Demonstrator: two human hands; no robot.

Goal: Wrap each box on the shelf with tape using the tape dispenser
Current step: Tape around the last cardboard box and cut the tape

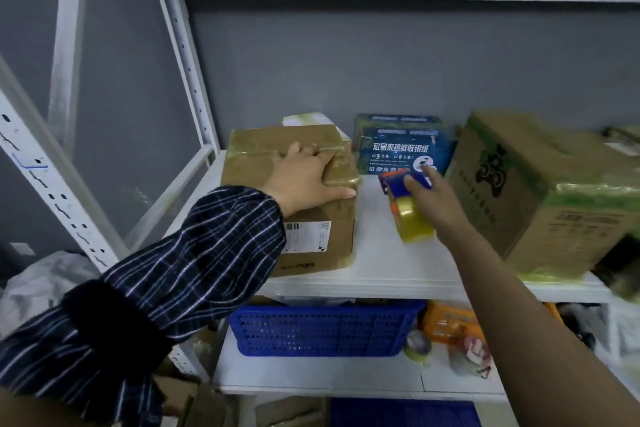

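The box (pixel 313 248) — brown cardboard, glossy tape across its top, white label in front — sits at the left of the shelf (pixel 388 256). The left hand (pixel 304 180) lies flat on it. The right hand (pixel 438 196) grips the blue-and-orange dispenser (pixel 412 218) just beside.

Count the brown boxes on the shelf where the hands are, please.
2: the left box under the left hand; the larger right box. A pale parcel half hidden behind the left box may be a third.
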